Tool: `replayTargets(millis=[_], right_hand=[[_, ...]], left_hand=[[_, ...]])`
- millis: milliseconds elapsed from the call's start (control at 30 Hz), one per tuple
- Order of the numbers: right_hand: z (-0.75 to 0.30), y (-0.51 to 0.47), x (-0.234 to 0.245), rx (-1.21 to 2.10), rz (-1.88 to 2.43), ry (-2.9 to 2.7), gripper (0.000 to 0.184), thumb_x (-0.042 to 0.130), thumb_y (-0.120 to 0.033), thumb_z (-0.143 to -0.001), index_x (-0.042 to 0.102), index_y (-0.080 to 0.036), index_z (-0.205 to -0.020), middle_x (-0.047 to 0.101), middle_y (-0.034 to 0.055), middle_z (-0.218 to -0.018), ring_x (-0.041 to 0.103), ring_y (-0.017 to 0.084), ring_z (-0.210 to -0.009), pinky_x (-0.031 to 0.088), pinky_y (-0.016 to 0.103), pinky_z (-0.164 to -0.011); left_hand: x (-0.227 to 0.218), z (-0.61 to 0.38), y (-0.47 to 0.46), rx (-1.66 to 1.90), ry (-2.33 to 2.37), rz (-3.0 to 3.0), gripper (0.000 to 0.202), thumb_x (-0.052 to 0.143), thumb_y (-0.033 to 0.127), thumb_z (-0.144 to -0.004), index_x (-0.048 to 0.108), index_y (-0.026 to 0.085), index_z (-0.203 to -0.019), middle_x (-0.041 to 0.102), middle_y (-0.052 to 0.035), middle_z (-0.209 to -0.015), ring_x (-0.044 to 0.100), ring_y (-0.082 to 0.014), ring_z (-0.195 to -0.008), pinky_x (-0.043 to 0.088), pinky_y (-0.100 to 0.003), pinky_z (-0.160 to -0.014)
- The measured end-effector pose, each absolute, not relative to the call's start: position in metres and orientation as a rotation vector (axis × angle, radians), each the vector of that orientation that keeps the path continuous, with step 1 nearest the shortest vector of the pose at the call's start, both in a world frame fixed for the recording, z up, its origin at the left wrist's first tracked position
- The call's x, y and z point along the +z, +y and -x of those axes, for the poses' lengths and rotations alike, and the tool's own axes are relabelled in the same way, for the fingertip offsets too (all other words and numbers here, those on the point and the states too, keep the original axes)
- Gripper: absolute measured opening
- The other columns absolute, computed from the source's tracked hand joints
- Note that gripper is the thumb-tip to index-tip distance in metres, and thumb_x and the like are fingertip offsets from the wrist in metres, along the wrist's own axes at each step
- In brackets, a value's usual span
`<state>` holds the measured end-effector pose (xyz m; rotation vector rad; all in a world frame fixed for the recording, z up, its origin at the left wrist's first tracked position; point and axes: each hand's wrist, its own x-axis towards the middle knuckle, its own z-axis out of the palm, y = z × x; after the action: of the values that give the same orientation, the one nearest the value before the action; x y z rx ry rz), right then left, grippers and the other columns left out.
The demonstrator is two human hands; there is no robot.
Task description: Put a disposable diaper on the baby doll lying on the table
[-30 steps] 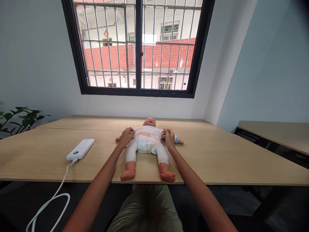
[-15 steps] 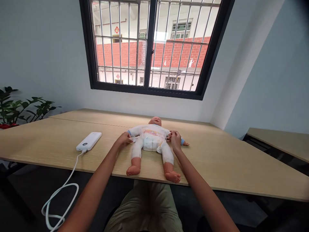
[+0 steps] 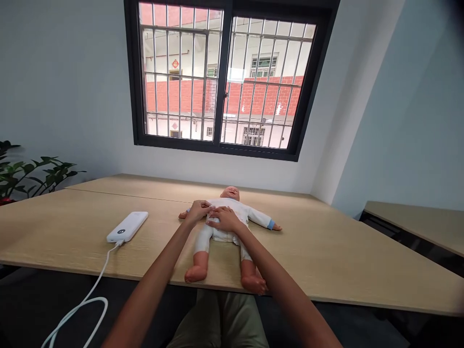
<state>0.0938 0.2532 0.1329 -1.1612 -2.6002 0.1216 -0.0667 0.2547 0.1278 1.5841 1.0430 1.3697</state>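
A baby doll [image 3: 255, 216] in a white long-sleeved suit with blue cuffs lies on its back, its head toward the window and its bare feet at the table's near edge. Around its hips is a white diaper [image 3: 223, 236], mostly covered by my hands. At the waist on the image's left side, my left hand [image 3: 199, 210] has its fingers pinched together at the diaper's edge; the exact bit in them is hidden. My right hand [image 3: 225, 218] lies across the doll's belly over the diaper's front, fingers stretched out toward my left fingertips.
On the left of the wooden table [image 3: 326, 251] lies a white power bank [image 3: 127, 227], its white cable [image 3: 103, 273] hanging over the near edge. A leafy plant [image 3: 47, 171] stands at the far left. Behind the table is a barred window [image 3: 217, 151].
My right hand has moved left from the doll's side onto the diaper's front. My left hand has moved inward and up to the waist. The view has tilted up slightly.
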Motion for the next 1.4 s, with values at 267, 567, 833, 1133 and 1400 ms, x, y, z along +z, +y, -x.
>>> replayTargets(millis=[267,567,833,1133,1400], right_hand=[[-0.128,0.239,0.136,0.409,0.914,-2.412,0.026,0.056,-0.027,-0.093,0.075,-0.026,-0.111,0.07,0.0045,-0.125,0.058,0.028,-0.124,0.036,0.054,-0.114],[-0.172,0.261,0.112,0.712,1.01,-1.842,0.065,0.074,-0.034,-0.078,0.051,-0.02,-0.136,0.063,0.0131,-0.131,0.059,0.024,-0.124,0.045,0.043,-0.108],[-0.17,0.263,0.098,0.71,0.907,-1.821,0.063,0.079,-0.045,-0.073,0.058,-0.021,-0.127,0.059,0.0132,-0.136,0.055,0.027,-0.128,0.041,0.045,-0.112],[-0.172,0.263,0.097,0.592,0.822,-1.99,0.038,0.068,-0.045,-0.084,0.07,-0.027,-0.117,0.06,0.0073,-0.133,0.055,0.026,-0.126,0.043,0.046,-0.111],[-0.173,0.261,0.097,0.515,0.975,-2.054,0.031,0.062,-0.037,-0.09,0.073,-0.027,-0.117,0.053,0.0107,-0.138,0.045,0.026,-0.135,0.034,0.048,-0.117]], left_hand=[[0.116,0.036,0.267,1.47,0.915,-1.559,0.041,0.078,0.052,-0.054,0.061,0.016,-0.065,0.063,-0.0026,-0.064,0.057,-0.0148,-0.061,0.043,-0.026,-0.057],[0.109,0.026,0.268,1.477,0.994,-1.809,0.028,0.076,0.042,-0.063,0.067,0.016,-0.062,0.063,-0.0013,-0.061,0.053,-0.0154,-0.061,0.039,-0.029,-0.062],[0.105,0.039,0.261,1.381,0.993,-1.968,0.032,0.072,0.044,-0.074,0.075,0.016,-0.089,0.076,-0.009,-0.093,0.067,-0.0245,-0.086,0.051,-0.036,-0.08],[0.103,0.041,0.259,1.392,0.967,-2.035,0.025,0.065,0.038,-0.081,0.074,0.015,-0.084,0.073,-0.0088,-0.092,0.067,-0.0258,-0.09,0.051,-0.038,-0.083],[0.099,0.042,0.264,1.467,1.067,-2.016,0.016,0.069,0.033,-0.076,0.068,0.018,-0.082,0.07,-0.007,-0.091,0.064,-0.0238,-0.09,0.051,-0.037,-0.082]])
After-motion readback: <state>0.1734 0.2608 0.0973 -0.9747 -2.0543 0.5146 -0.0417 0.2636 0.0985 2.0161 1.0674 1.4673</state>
